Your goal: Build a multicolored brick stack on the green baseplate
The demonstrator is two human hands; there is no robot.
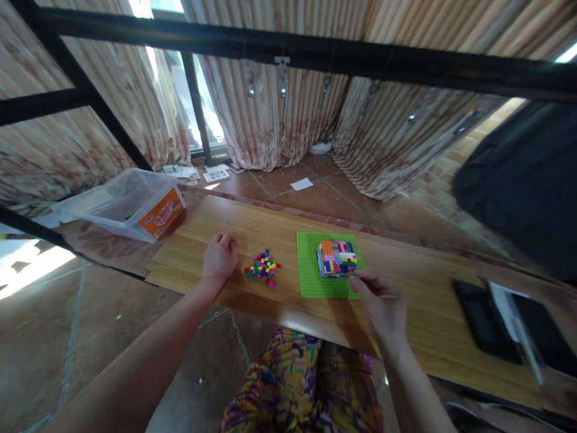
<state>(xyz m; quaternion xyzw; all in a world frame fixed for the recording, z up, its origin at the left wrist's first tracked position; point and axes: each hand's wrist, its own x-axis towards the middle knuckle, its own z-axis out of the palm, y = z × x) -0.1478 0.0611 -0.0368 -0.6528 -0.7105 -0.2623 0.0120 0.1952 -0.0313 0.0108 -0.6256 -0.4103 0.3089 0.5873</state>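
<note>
A bright green studded baseplate lies on the wooden board. On it stands a low, multicoloured block of toy bricks, with an orange patch at its far left corner. At the block's near right corner is my right hand, its thumb and fingers pinched on a small dark green brick, partly hidden by the fingertips. My left hand rests on the board as a loose fist, with nothing showing in it. Between that fist and the baseplate is a pile of loose small bricks in several colours.
A clear plastic box with an orange label stands beyond the board's left end. Dark flat objects and a white sheet lie at the right. A black metal bar crosses above, before curtains. Papers lie on the tiled floor.
</note>
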